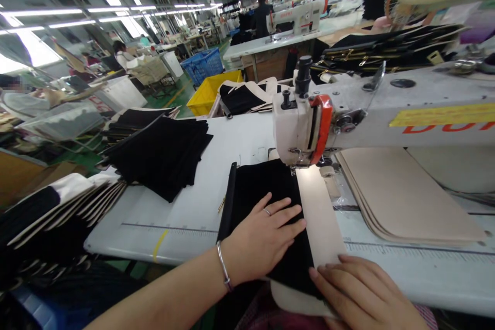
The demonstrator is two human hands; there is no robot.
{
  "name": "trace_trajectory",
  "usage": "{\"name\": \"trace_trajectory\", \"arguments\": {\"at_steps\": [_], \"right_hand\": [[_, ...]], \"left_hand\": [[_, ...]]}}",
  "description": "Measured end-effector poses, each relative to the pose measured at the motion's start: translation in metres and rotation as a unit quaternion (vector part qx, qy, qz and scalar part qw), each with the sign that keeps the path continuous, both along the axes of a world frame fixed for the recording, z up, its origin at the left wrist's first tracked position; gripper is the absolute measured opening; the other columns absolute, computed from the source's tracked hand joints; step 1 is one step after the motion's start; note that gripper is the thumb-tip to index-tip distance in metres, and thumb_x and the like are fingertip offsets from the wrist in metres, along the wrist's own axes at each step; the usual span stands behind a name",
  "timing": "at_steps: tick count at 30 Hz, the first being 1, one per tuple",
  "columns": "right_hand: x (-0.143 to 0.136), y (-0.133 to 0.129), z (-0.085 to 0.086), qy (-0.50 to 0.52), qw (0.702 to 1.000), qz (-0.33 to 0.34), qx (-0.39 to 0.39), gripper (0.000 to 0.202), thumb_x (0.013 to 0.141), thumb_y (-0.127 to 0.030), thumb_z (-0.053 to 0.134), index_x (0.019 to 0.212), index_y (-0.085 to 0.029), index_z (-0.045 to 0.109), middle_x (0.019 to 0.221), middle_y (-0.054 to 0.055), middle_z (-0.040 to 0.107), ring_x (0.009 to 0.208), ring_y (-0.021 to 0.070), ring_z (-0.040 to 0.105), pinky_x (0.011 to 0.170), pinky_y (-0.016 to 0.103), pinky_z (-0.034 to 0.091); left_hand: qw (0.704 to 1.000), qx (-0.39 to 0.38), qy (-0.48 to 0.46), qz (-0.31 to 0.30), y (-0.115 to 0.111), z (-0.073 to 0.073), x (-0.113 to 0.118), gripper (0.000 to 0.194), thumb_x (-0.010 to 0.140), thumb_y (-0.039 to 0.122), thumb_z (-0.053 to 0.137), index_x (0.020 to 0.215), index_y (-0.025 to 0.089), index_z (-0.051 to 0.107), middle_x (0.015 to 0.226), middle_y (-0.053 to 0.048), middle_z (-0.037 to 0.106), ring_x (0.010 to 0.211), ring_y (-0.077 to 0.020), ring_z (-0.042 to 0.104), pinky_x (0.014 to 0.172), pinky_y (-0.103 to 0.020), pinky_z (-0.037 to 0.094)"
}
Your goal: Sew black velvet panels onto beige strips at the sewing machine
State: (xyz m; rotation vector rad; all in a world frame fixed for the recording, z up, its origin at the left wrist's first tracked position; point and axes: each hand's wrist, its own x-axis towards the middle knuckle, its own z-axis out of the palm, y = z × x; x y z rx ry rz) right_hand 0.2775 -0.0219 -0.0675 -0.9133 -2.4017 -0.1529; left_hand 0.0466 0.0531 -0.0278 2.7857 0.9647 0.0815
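My left hand (266, 234) lies flat with fingers spread on a black fabric piece (266, 180), pressing it on the sewing machine bed. A beige panel (320, 216) lies under the black fabric, its right strip showing. At the near end, my right hand (359, 291) has its fingers over the edge where black meets beige, gripping the panel; its thumb is mostly hidden. A black zipper strip (228, 201) with a gold pull runs along the fabric's left side. The sewing machine head (297, 129) stands over the far end of the seam edge, its needle area lit.
Stacked beige panels (406, 196) lie right of the needle, under the machine arm. A pile of black pieces (158, 154) sits on the table's left, with more layered pieces (65, 216) beyond its edge. Behind are a yellow crate (211, 95), a blue basket (203, 66) and people working.
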Motion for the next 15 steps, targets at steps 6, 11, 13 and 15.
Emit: {"name": "trace_trajectory", "arguments": {"at_steps": [6,11,13,15], "right_hand": [[-0.005,0.017,-0.001,0.053,0.997,-0.007,-0.053,0.026,0.091,-0.029,0.056,0.113,-0.021,0.066,0.095,-0.002,0.068,0.090,0.0132,0.061,0.102,0.034,0.039],[-0.012,0.025,-0.008,0.098,0.990,-0.043,-0.097,0.030,0.092,-0.028,0.055,0.121,-0.024,0.063,0.103,-0.001,0.066,0.097,0.0159,0.058,0.103,0.038,0.038],[-0.014,0.028,-0.009,0.092,0.988,-0.056,-0.111,0.031,0.091,-0.029,0.057,0.121,-0.024,0.063,0.106,-0.001,0.066,0.099,0.0173,0.056,0.102,0.040,0.039],[-0.014,0.031,-0.009,0.075,0.988,-0.065,-0.122,0.031,0.091,-0.030,0.058,0.121,-0.024,0.062,0.109,0.000,0.065,0.102,0.0187,0.056,0.102,0.043,0.039]], "left_hand": [[0.998,0.005,-0.047,-0.044,-0.009,-0.002,-0.007,0.037,0.100,0.034,0.043,0.132,0.019,0.052,0.139,-0.003,0.053,0.138,-0.0209,0.037,0.121,-0.047,0.019],[0.994,0.018,-0.091,-0.064,-0.018,-0.014,-0.015,0.033,0.098,0.019,0.046,0.130,0.017,0.054,0.133,-0.001,0.060,0.134,-0.0172,0.042,0.122,-0.040,0.019],[0.993,0.025,-0.092,-0.068,-0.014,-0.017,-0.017,0.031,0.097,0.017,0.047,0.127,0.018,0.055,0.130,-0.001,0.061,0.132,-0.0170,0.044,0.121,-0.040,0.022],[0.993,0.035,-0.090,-0.072,-0.008,-0.019,-0.016,0.029,0.098,0.018,0.047,0.124,0.018,0.057,0.127,-0.002,0.063,0.130,-0.0168,0.046,0.120,-0.041,0.025]]}}
